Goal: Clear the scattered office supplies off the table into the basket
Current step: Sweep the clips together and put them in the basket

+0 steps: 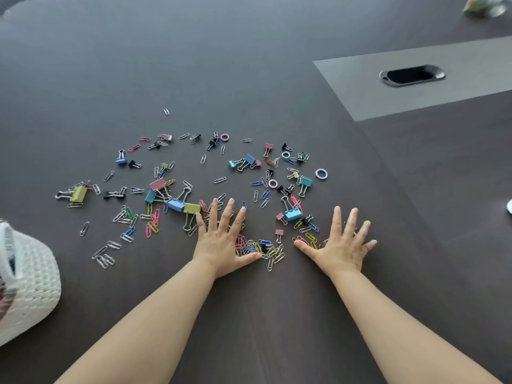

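Both hands, left hand (221, 242) and right hand (342, 245), are pressed flat, fingers spread wide, on paper clips (260, 249); basket (30, 284) is noted at 9 o'clock. No legible writing.

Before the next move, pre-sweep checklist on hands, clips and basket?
1. Both hands free: ok. left hand and right hand lie flat and open on the table.
2. Clips within reach: ok. The paper clip pile sits between the thumbs.
3. Basket reachable: ok. The white basket stands at the left edge.
4. Room in basket: cannot tell, interior barely shows.
5. Stragglers: not ok. A lone paper clip and a white ring lie apart from the rest.
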The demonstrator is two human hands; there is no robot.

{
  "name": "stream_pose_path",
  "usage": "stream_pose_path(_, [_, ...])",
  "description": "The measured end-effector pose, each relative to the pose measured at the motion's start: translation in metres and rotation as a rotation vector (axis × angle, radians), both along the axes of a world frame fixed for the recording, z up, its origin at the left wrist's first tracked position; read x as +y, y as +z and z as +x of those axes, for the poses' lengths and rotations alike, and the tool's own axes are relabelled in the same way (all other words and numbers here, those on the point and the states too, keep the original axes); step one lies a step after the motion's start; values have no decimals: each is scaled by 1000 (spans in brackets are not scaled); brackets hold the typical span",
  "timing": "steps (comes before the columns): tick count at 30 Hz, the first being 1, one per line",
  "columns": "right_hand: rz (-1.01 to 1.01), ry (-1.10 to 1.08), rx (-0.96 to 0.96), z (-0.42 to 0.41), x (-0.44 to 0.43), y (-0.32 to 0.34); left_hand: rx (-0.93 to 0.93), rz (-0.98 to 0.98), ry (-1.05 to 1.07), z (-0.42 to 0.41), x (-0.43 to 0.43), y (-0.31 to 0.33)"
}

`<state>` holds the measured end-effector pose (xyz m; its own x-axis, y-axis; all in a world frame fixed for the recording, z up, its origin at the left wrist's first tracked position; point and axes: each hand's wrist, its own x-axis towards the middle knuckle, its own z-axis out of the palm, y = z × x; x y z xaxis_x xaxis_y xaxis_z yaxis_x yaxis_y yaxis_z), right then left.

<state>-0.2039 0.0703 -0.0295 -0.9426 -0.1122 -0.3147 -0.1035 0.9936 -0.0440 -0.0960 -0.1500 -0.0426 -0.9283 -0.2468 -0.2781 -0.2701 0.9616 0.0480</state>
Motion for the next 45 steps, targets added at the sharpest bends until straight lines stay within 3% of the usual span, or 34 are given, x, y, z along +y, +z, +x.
stream_pose_path(8, [-208,464,-27,-29,-25,-9,168,41,6,-19,-1,-3])
stream_pose_path(12, [-204,667,-15,-32,-38,-8,239,-32,89,-19,-1,-7])
stream_pose_path(15, [-183,648,-2,-39,-50,-8,105,-31,241,-27,-13,-2])
stream_pose_path(18, [-173,569,35,-47,-65,-7,3,-44,261,-34,-24,4])
stream_pose_path(24, [-376,675,188,-49,-79,-22,434,27,74,-31,-25,-12])
stream_pose_path(27, [-510,693,330,-45,-75,-29,536,41,38,-29,-25,-17])
stream_pose_path(31, [-567,733,440,-46,-73,-31,599,45,9,-28,-21,-19])
stream_pose_path(37, [-299,620,228,-45,-75,-28,660,35,89,-24,-17,-24])
stream_pose_path(42, [-448,655,354,-37,-68,-30,701,39,101,-19,-13,-28])
stream_pose_path(45, [-451,684,331,-27,-65,-26,698,23,85,-13,-9,-31])
